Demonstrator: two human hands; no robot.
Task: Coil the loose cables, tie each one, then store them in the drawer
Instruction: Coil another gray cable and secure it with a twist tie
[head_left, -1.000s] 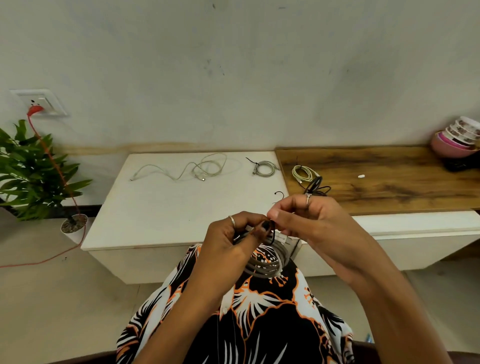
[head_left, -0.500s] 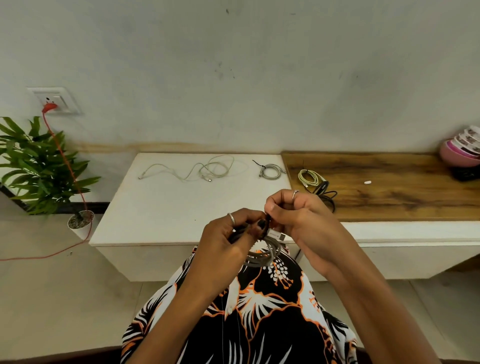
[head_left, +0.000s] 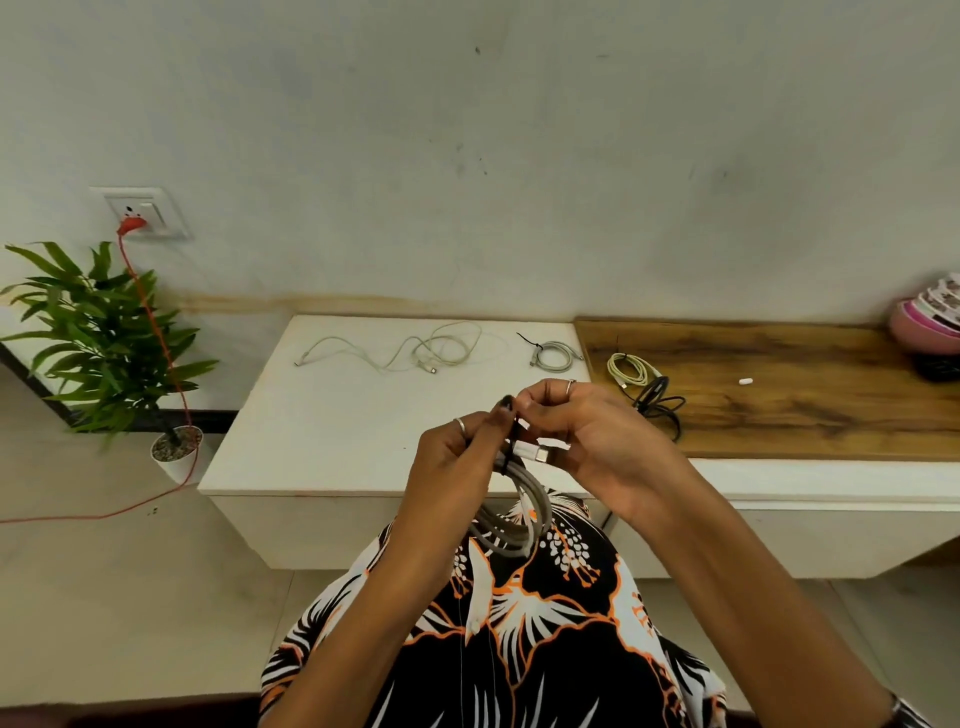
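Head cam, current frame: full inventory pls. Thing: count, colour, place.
Loose cable: 1, pale grey, uncoiled, white top, far side.
Tied coil: 1, grey, white top, right edge.
Yellowish coil: 1, wooden top.
Black coil: 1, wooden top, near the yellowish one.
Small white piece: 1, wooden top.
Bowls: stack, pink and white, far right.
Plant: 1, green, white pot, floor left.
Red cord: 1, wall socket to floor.
Held coil: 1, grey, between both hands.
Left hand, right hand: pinching the held coil's top.

Wall (head_left: 467, 156): plain, off-white, marked.
Floor (head_left: 104, 597): pale tile.
Worktop (head_left: 322, 436): white, adjoined by wood section (head_left: 805, 410).
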